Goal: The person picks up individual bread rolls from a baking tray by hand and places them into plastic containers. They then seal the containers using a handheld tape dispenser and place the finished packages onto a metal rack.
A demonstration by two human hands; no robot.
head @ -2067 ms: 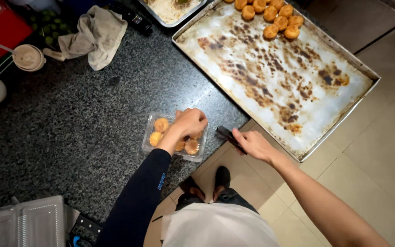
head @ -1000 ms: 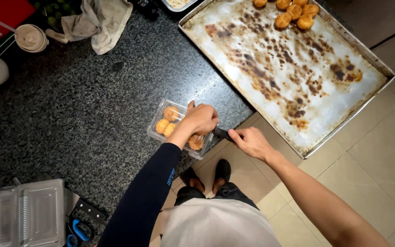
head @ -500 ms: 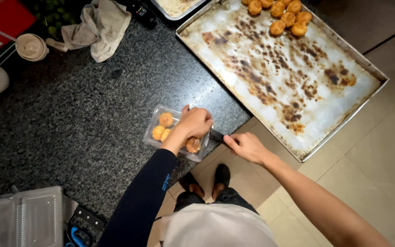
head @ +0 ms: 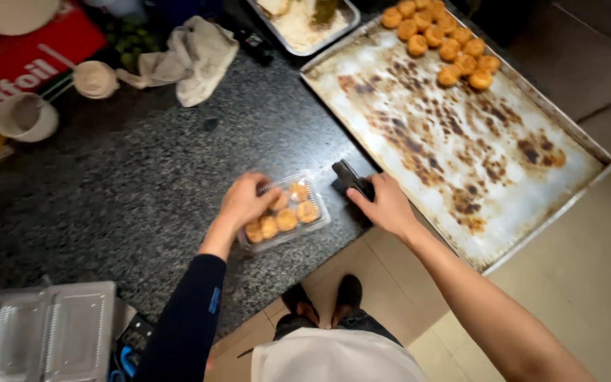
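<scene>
In the head view, a clear plastic box (head: 286,212) of small golden pastries is set at the counter's near edge, centre of the frame, within easy reach. It is steadied by the left hand (head: 245,203), whose fingers are curled loosely over its left rim, touching the pastries inside. Just right of the box, a dark tool (head: 351,180) is gripped by the closed right hand (head: 387,205). A scorched baking tray (head: 461,148) with more pastries fills the upper right.
</scene>
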